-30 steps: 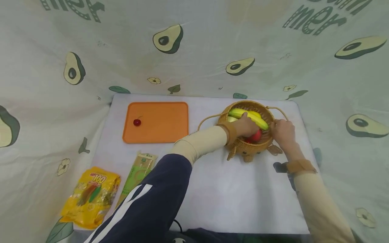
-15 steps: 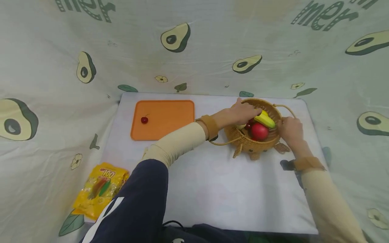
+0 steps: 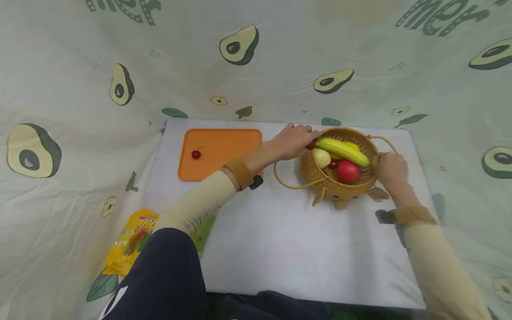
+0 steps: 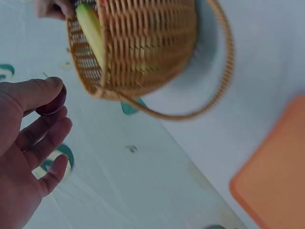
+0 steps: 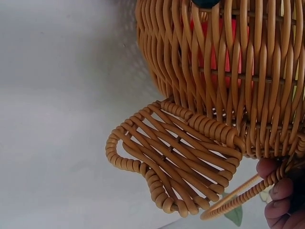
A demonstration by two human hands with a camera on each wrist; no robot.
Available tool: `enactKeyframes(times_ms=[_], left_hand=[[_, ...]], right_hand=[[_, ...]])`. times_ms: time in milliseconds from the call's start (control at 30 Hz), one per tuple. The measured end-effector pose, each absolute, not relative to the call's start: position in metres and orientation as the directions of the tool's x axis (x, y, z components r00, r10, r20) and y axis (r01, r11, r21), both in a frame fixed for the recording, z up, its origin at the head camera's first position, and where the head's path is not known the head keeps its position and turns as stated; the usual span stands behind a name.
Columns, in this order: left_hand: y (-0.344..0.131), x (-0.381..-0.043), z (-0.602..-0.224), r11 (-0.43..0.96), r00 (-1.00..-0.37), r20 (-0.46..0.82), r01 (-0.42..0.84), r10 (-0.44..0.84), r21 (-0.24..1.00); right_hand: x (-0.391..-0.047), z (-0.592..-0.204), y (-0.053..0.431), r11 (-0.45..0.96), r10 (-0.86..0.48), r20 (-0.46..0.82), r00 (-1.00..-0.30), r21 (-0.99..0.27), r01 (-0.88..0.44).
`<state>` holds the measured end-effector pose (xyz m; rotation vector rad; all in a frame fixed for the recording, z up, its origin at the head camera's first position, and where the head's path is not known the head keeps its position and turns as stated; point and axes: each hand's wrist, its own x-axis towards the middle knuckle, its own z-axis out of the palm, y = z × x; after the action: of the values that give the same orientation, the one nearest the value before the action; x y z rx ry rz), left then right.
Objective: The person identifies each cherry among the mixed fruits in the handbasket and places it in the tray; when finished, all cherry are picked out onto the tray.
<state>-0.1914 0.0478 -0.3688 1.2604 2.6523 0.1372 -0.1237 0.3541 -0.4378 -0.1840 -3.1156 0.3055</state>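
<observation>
Cherry [image 4: 53, 102] and basket [image 3: 345, 192] are what the person is busy with, and I'd judge the work partway along. The right hand [image 3: 393, 172] grips the basket's edge by a handle [image 5: 248, 195], probably steadying it. The left hand [image 3: 293, 141] pinches the cherry between thumb and finger, other fingers loosely spread, just outside the basket's left rim. One more cherry [image 3: 196, 154] already lies on the orange tray [image 3: 224, 142]; the pinched one is not yet set down, and the basket holds plenty. Whether any of that is due to move, I can't tell.

Counting from near to far: one yellow snack bag [image 3: 130, 242], one green packet [image 3: 202, 233] half hidden by the beige sleeve [image 3: 200, 202]. Next, one basket: one red ball-shaped fruit [image 3: 348, 171], one small dark red thing [image 3: 333, 164], possibly a third cherry, one pale round fruit [image 3: 322, 158], one banana [image 3: 343, 150]. Other red and yellow bits are too covered to count. Off left, one tray; behind everything, one avocado-printed cloth [image 3: 280, 89].
</observation>
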Motion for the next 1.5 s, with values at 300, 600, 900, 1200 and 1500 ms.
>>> enactKeyframes(times_ms=[300, 600, 900, 1200, 1500], left_hand=[[-0.032, -0.199, -0.387, 0.738, -0.729, -0.146, 0.626, 0.668, 0.251], [-0.088, -0.199, -0.414, 0.799, -0.804, -0.135, 0.526, 0.579, 0.293], [-0.129, -0.194, -0.435, 0.866, -0.873, -0.152, 0.410, 0.463, 0.286], [-0.165, -0.191, -0.456, 0.911, -0.924, -0.156, 0.295, 0.349, 0.290], [-0.182, -0.191, -0.487, 0.940, -0.949, -0.157, 0.227, 0.272, 0.255]], right_hand=[[-0.125, -0.437, 0.349, 0.974, 0.111, 0.006, -0.994, -0.198, 0.107], [-0.122, -0.433, 0.350, 0.974, 0.117, -0.009, -0.993, -0.196, 0.117], [-0.122, -0.434, 0.348, 0.975, 0.106, 0.001, -0.994, -0.195, 0.104], [-0.124, -0.436, 0.347, 0.977, 0.109, -0.006, -0.994, -0.183, 0.109], [-0.123, -0.437, 0.348, 0.974, 0.109, 0.022, -0.994, -0.202, 0.103]])
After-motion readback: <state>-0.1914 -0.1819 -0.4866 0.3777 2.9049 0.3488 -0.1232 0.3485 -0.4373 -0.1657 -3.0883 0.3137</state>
